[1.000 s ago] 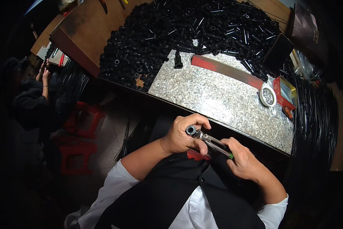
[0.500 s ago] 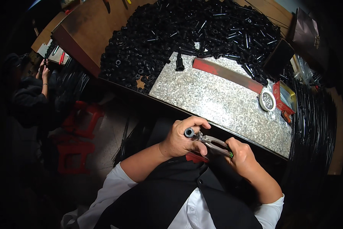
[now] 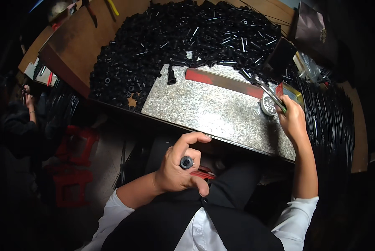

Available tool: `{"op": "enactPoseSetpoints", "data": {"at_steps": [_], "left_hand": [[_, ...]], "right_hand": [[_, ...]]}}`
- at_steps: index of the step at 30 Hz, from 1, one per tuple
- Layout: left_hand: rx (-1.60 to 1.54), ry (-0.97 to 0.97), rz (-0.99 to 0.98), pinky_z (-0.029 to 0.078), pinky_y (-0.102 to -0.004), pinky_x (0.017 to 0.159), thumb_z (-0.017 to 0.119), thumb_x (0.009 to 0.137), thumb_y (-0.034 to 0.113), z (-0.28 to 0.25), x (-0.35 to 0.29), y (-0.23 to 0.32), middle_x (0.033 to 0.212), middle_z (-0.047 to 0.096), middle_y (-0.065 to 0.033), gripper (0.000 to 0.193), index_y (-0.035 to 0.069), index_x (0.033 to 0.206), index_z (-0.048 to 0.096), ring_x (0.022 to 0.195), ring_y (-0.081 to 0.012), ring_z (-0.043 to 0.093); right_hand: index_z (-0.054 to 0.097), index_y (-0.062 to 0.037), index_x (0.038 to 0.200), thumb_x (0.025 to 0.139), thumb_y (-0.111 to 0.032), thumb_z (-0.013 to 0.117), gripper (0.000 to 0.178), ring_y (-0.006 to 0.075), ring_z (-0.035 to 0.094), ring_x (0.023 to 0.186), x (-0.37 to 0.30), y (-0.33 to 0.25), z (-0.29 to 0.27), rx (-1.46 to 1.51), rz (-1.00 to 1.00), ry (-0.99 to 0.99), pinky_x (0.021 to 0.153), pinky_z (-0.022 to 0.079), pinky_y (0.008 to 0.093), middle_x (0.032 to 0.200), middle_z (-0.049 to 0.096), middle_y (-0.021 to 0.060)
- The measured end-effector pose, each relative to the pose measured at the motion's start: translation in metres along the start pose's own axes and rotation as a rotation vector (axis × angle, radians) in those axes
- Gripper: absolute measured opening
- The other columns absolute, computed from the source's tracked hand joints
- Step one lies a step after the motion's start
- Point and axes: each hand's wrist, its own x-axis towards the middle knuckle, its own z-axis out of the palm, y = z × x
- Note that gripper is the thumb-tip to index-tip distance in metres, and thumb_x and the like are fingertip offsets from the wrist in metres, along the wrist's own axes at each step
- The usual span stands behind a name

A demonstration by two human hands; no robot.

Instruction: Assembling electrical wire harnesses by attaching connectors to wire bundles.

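My left hand (image 3: 168, 169) is held before my body, below the near edge of a speckled stone slab (image 3: 187, 106). Its curled fingers grip a black tubular part (image 3: 186, 162), seen end-on, while thumb and forefinger stand apart. Over the slab's right end my right hand (image 3: 292, 118) grasps pliers (image 3: 272, 95) by their handles, jaws pointing away to the left. The pliers pass above a small white bowl (image 3: 266, 110) of tiny shiny pieces. Whether the jaws hold anything is too small to tell.
A large heap of black tubular parts (image 3: 175, 37) fills the back. One black part (image 3: 171, 76) stands apart beside a red-and-grey bar (image 3: 221, 85). A red box (image 3: 297, 95), black rods (image 3: 333, 121) and a dark bag (image 3: 312, 37) lie right; red stools (image 3: 72, 146) and another person (image 3: 22, 121) left.
My right hand has carried the pliers from the black part in my left hand, forward and right to the white bowl. The view has shifted; my left hand still holds its part.
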Motion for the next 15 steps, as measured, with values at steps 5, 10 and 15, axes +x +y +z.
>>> {"op": "enactPoseSetpoints", "data": {"at_steps": [5,10,15], "left_hand": [[-0.019,0.037,-0.051,0.027,-0.0177,0.050,0.078,0.056,0.053,0.002,0.002,-0.005,0.056,0.032,0.0069,0.105,-0.005,0.128,0.029,0.051,-0.0020,0.035],[0.000,0.046,-0.039,0.027,-0.0171,0.050,0.079,0.055,0.052,0.003,0.002,-0.004,0.055,0.033,0.0071,0.105,-0.005,0.128,0.030,0.051,-0.0015,0.035],[0.028,0.033,-0.044,0.027,-0.0167,0.050,0.080,0.055,0.050,0.004,0.002,-0.006,0.055,0.033,0.0075,0.105,-0.005,0.129,0.030,0.051,-0.0010,0.035]], "right_hand": [[0.063,-0.0024,0.092,0.077,-0.010,0.067,0.017,0.0318,0.055,0.090,0.020,0.012,0.015,-0.283,0.035,-0.231,0.082,0.041,0.0406,0.080,0.063,0.0156],[0.068,-0.0030,0.080,0.075,-0.016,0.067,0.014,0.0292,0.056,0.089,0.021,0.032,0.043,-0.353,-0.034,-0.221,0.082,0.039,0.0376,0.076,0.064,0.0162],[0.068,-0.0036,0.079,0.072,-0.013,0.065,0.013,0.0302,0.057,0.088,0.028,0.022,0.045,-0.353,-0.057,-0.266,0.079,0.039,0.0379,0.074,0.064,0.0168]]}}
